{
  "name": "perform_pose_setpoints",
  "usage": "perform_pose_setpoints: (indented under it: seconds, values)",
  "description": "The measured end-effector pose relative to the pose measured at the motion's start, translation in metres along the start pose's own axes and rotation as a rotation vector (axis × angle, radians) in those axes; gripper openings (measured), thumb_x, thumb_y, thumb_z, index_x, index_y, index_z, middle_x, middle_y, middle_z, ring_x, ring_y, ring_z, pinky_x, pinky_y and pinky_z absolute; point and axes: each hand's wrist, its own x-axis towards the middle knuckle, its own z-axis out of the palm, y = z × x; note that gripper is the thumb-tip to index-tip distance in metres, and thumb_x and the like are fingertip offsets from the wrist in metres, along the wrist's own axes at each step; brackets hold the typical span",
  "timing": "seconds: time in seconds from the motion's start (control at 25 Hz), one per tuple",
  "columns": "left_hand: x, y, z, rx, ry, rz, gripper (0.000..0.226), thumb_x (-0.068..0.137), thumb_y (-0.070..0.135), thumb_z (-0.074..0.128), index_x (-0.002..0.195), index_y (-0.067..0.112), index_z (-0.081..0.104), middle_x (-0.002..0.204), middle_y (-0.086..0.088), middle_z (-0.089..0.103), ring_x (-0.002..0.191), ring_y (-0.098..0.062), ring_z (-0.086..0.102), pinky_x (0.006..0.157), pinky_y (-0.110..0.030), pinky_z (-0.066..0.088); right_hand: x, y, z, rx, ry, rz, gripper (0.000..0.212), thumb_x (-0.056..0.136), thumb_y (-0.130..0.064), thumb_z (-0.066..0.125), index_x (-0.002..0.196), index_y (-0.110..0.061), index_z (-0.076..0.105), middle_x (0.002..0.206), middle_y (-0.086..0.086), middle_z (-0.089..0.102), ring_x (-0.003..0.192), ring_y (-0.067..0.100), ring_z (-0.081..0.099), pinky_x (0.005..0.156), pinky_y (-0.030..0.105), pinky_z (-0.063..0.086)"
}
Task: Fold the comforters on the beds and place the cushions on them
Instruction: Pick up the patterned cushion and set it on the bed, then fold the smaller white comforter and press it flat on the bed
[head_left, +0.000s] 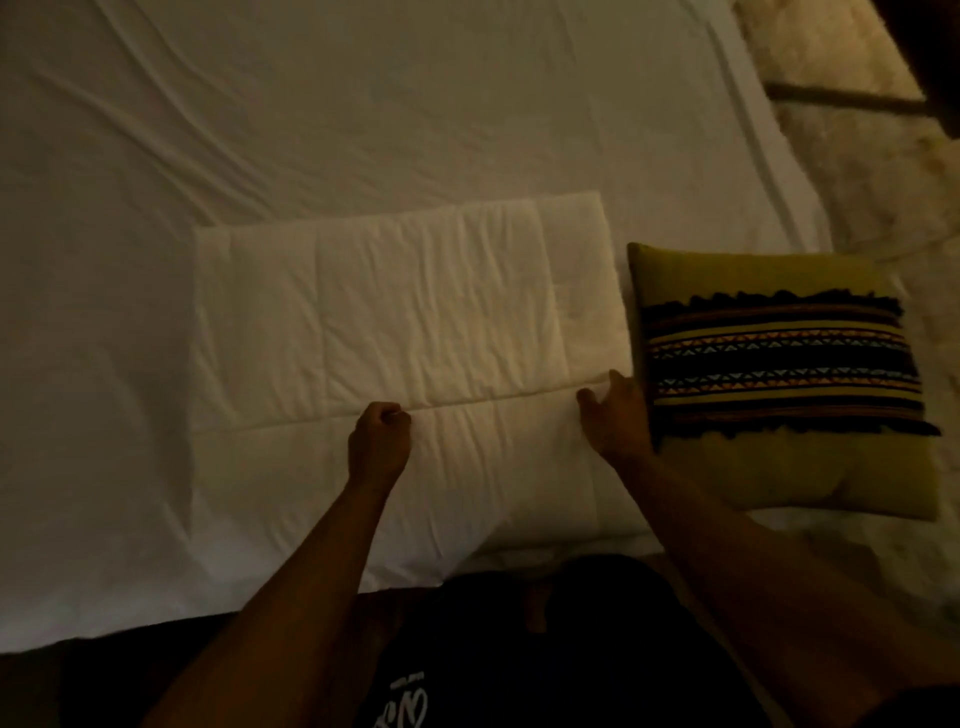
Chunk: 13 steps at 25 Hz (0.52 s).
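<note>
1. On the bed (467, 104), near its close edge, we see the folded white comforter (405, 312) lying flat as a quilted rectangle on the white sheet.
2. Comforter shows two layers: an upper folded panel on the far side, and a lower layer sticking out toward us below a long horizontal edge.
3. Left hand (379, 441) sits on that edge, about mid-width of the comforter. Fingers are curled in tight, knuckles up; it looks to be pinching the fold edge, though the dim light keeps us from seeing the fabric between the fingers clearly.
4. Right hand (615, 415) is at the right end of the same edge. Thumb and fingers are bent around the comforter's corner there, gripping it; the back of the hand lies just beside the cushion.
5. Olive-green cushion (779, 374) with a dark woven band of striped, triangle pattern lies flat on the bed, right of the comforter, its left edge touching or nearly touching it. We cannot tell which.
6. Both forearms reach in from the bottom of the view; dark shirt with white print (405, 706) visible at bottom centre.
7. Pale shaggy rug (852, 156) covers the floor beyond the bed's right edge.
</note>
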Motion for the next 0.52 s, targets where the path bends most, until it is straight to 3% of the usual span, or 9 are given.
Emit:
perform_pose_setpoints:
  seconds: [0.12,0.28,0.52]
  values:
    - [0.025,-0.009,-0.029,0.134,0.082,0.044,0.037,0.096,0.027,0.053,0.128,0.009,0.058,0.129,-0.015,0.060,0.118,-0.033,0.055,0.096,-0.035,0.042,0.004,-0.017,0.005,-0.038,0.067,0.036,0.074,0.089,-0.050,0.047,0.146,-0.005,0.033,0.152,0.023,0.031,0.140,0.038,0.032,0.116,0.049,0.030]
    - [0.068,-0.024,-0.052,0.346,0.203,0.058,0.056,0.092,0.034,0.060,0.139,0.008,0.046,0.141,-0.020,0.043,0.128,-0.040,0.041,0.104,-0.048,0.038,0.027,-0.038,0.011,-0.122,0.112,0.065,0.079,0.096,-0.048,0.045,0.153,-0.003,0.014,0.158,0.021,0.018,0.146,0.037,0.020,0.121,0.048,0.017]
    - [0.137,-0.044,-0.075,0.525,0.425,0.032,0.106,0.081,0.066,0.061,0.154,0.004,0.016,0.156,-0.029,0.020,0.145,-0.043,0.017,0.118,-0.058,0.013,0.100,-0.045,0.030,0.012,0.080,0.248,0.110,0.081,-0.083,0.030,0.153,-0.005,0.009,0.158,0.020,0.021,0.144,0.039,0.025,0.118,0.053,0.022]
